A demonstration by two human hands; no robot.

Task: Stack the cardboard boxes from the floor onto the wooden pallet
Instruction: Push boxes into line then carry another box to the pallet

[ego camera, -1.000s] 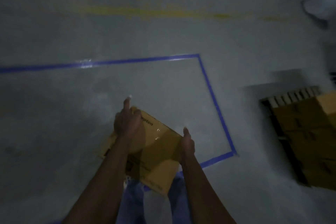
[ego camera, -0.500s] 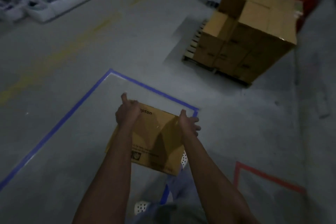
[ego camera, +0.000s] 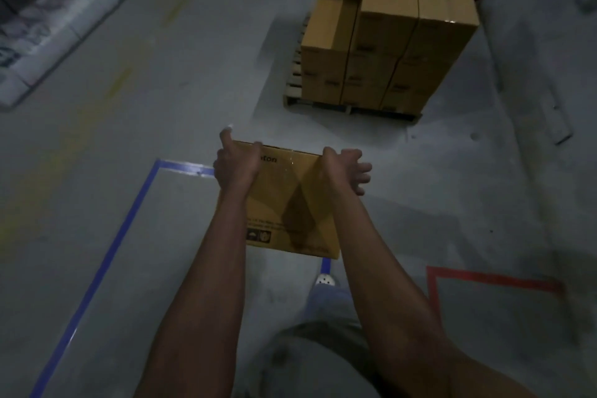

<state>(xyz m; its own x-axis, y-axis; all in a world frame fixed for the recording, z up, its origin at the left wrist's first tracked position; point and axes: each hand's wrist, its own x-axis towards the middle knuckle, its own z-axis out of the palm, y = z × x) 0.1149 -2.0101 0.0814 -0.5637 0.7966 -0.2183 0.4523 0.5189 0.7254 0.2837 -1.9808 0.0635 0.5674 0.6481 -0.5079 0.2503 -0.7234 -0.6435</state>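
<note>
Carry phase: the brown cardboard box (ego camera: 290, 203) is off the grey concrete floor (ego camera: 193, 74), held out in front at mid-scene, well short of the wooden pallet (ego camera: 294, 76) at far right. The left hand (ego camera: 237, 166) grips the far-left corner, thumb sticking up past the edge, other fingers curled over the top. The right hand (ego camera: 344, 168) grips the far-right corner, thumb on the top face, fingers (ego camera: 363, 170) spread and loosely curled down the right side. Both grips look high and at the far end, so the near end is probably hanging on friction. I'd shift at least one palm under the base before lifting it to stack height. The stack of brown cardboard boxes (ego camera: 403, 29) on the pallet is tall on the right and stepped lower at the near-left column, so that lower top looks like the obvious slot. Approach square to the near face and land the far bottom edge first. Then slide the box in flush with its neighbour and pull the fingers out sideways, not down between boxes. The path crosses the blue tape line (ego camera: 113, 242), with the red tape outline (ego camera: 491, 278) at near right, both flat, so no trip risk as far as I can tell. The white sacks (ego camera: 48, 32) at far left are well clear. The light is dim, so check alignment by feel against the neighbouring box.
</note>
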